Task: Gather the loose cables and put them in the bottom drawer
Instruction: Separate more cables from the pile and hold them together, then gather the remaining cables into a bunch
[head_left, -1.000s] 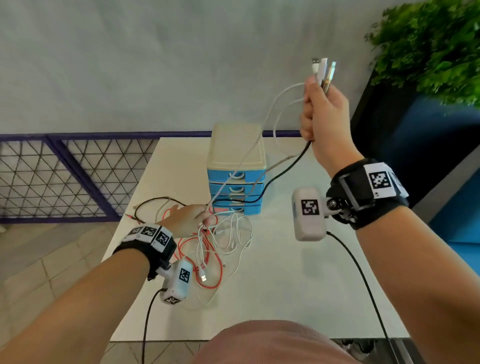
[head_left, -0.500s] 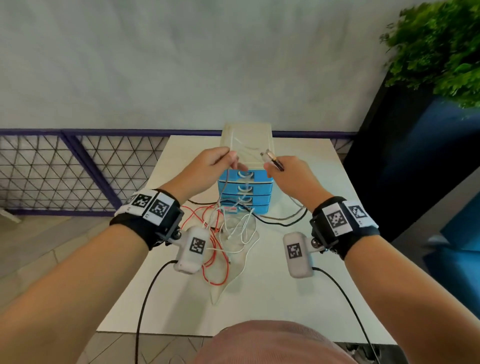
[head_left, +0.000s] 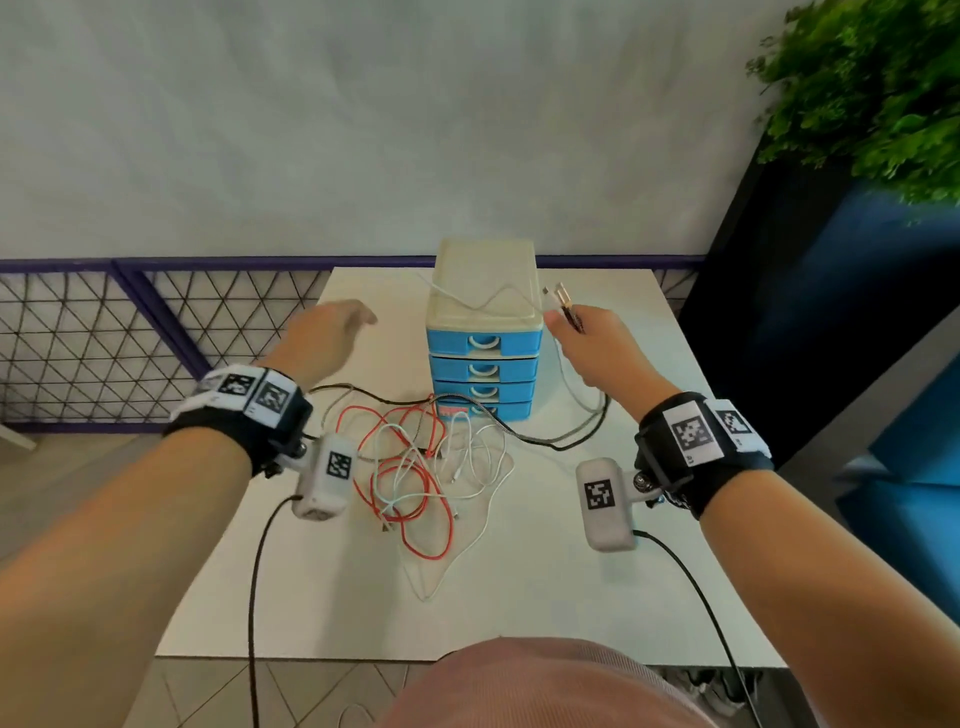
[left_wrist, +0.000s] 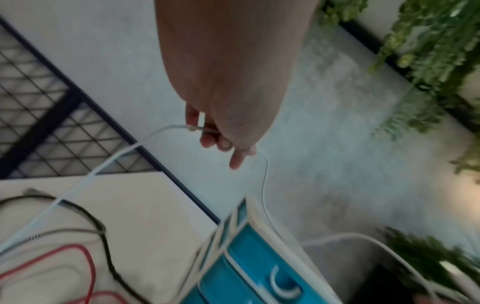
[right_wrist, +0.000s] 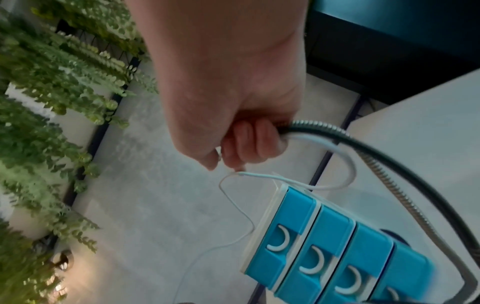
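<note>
A small drawer unit (head_left: 483, 291) with several blue drawers, all closed, stands at the back of the white table (head_left: 545, 571); its bottom drawer (head_left: 511, 411) is partly behind cables. My right hand (head_left: 587, 338) grips a bundle of cable ends (head_left: 561, 301) beside the unit's top right corner. In the right wrist view my right hand (right_wrist: 246, 144) holds a braided cable (right_wrist: 389, 179) and a white cable (right_wrist: 233, 205). My left hand (head_left: 332, 332), blurred, hovers left of the unit; in its wrist view my left hand (left_wrist: 221, 131) pinches the white cable (left_wrist: 116, 158). A tangle of red, white and black cables (head_left: 415, 467) lies before the unit.
A purple mesh railing (head_left: 130, 332) runs behind and left of the table. A dark blue planter (head_left: 810, 322) with green foliage (head_left: 872, 88) stands close on the right. Grey wall behind. The table's front half is bare surface.
My right hand came down from high above to the unit's top corner. My left hand left the cable pile, met the right hand, then swung left along the white cable.
</note>
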